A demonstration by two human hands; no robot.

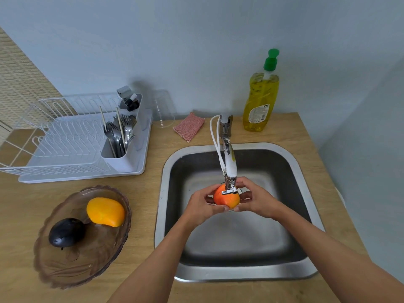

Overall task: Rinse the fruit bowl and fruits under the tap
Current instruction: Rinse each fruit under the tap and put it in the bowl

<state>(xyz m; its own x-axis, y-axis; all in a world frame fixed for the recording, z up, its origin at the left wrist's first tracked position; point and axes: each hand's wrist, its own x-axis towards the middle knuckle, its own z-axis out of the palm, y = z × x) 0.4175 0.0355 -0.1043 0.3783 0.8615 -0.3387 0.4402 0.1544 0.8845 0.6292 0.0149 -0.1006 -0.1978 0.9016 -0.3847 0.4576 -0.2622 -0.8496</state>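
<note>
An orange-red fruit (225, 200) sits right under the spout of the tap (228, 158), over the steel sink (172, 162). My left hand (202, 204) and my right hand (256, 199) both grip it, one on each side. Whether water runs I cannot tell. On the counter to the left stands a brown glass fruit bowl (72, 267). Inside it lie a yellow-orange mango (106, 212) and a dark purple fruit (66, 232).
A white dish rack (72, 149) with a cutlery holder stands at the back left. An upturned clear glass (162, 109) and a pink sponge (189, 126) sit behind the sink. A yellow dish soap bottle (261, 99) stands at the back right.
</note>
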